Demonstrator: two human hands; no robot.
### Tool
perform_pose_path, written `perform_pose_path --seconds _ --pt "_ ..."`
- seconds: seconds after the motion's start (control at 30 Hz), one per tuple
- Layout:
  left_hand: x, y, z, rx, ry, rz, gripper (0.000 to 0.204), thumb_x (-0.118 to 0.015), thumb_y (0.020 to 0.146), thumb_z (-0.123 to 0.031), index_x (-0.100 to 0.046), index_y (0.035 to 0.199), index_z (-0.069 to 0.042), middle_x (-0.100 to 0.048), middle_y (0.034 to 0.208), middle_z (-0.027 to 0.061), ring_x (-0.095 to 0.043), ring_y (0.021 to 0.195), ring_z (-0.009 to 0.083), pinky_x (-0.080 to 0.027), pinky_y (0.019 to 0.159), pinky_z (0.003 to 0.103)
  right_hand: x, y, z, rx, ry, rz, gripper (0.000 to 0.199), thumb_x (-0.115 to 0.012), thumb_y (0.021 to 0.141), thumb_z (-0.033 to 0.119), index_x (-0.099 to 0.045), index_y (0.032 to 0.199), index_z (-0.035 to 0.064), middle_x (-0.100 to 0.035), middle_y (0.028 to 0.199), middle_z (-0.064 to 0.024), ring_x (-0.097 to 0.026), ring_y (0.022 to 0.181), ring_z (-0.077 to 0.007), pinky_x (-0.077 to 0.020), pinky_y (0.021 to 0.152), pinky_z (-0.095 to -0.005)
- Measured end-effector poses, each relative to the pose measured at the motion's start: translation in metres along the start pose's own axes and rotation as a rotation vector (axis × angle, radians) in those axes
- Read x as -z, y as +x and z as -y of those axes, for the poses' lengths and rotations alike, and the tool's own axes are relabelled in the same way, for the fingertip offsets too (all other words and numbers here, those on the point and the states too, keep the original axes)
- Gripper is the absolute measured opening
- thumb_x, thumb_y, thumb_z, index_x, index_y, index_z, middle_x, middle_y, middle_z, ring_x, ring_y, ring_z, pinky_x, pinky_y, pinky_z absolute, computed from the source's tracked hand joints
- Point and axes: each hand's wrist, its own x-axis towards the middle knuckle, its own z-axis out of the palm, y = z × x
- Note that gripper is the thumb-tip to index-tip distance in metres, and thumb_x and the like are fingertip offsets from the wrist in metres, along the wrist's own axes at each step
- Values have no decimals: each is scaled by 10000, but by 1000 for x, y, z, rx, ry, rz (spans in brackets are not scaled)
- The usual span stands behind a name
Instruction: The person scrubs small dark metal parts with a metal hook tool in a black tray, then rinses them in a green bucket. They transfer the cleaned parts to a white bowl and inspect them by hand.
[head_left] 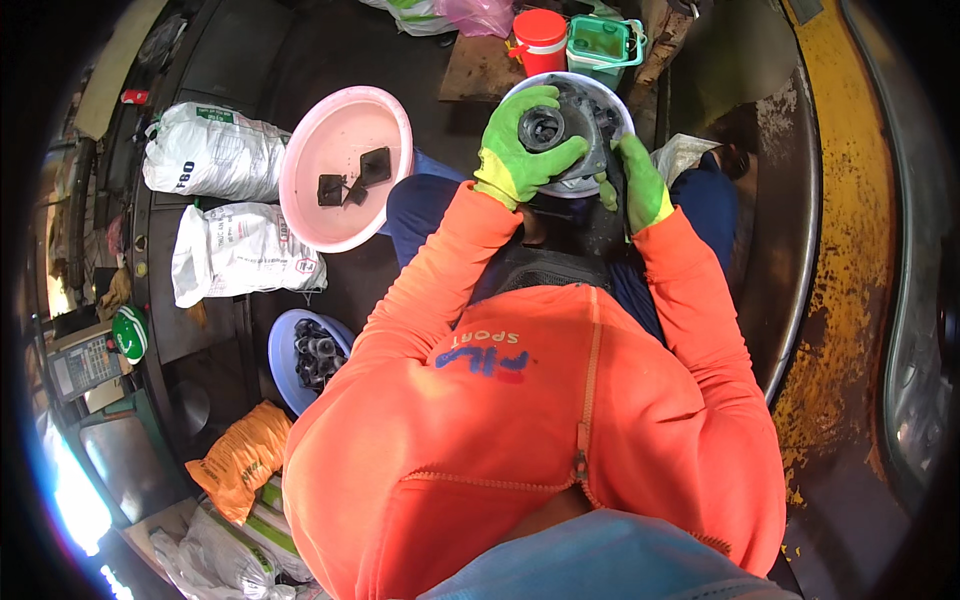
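Note:
My left hand, in a green glove with a yellow cuff, is closed around a black molded part with a round, ring-like opening. The part is held over a pale bluish-white basin in front of me, which has more dark pieces inside. On the basin's right side, my right hand, gloved alike, has its fingers curled beside the part. A dark edge shows between its fingers and thumb, but what it grips is not clear.
To the left stands a pink basin with a few black square pieces. White sacks lie beyond it. Nearer is a blue basin of black parts. A red-and-white jug and a green container stand ahead. Yellow, worn metal runs along the right.

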Motion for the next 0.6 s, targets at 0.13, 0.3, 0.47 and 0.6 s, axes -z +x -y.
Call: perform_pose_path --seconds 0.13,0.3,0.47,0.6 --pt "-14 -6 -12 65 -53 -74 508 -803 642 -121 -573 1080 -9 -620 1056 110 -595 953 173 -486 843 305 4 6 -25 278 -390 137 292 -580 883 191 -548 1121 23 -597 851 -22 -556 686 -101 -452 596 -236" --pt "-37 -21 -28 117 -23 -128 491 -809 640 -148 -591 1062 -26 -627 990 92 -607 886 163 -500 785 293 3 16 -54 821 -456 88 466 -611 862 105 -461 1296 25 -557 1224 -78 -546 1101 -191 -436 943 -320" --pt "-43 -25 -32 31 40 -103 459 -796 643 -107 -598 1053 -53 -609 1024 86 -590 886 153 -499 774 293 -4 17 -43 813 -533 -3 526 -641 839 118 -435 1317 44 -560 1213 -112 -547 1113 -217 -438 938 -321" --pt "-35 -21 -31 -27 -94 -9 462 -814 574 -175 -616 976 -62 -611 958 84 -594 888 241 -479 803 350 -7 5 -28 778 -698 162 530 -654 833 124 -440 1313 57 -546 1229 -122 -544 1121 -222 -442 928 -320"
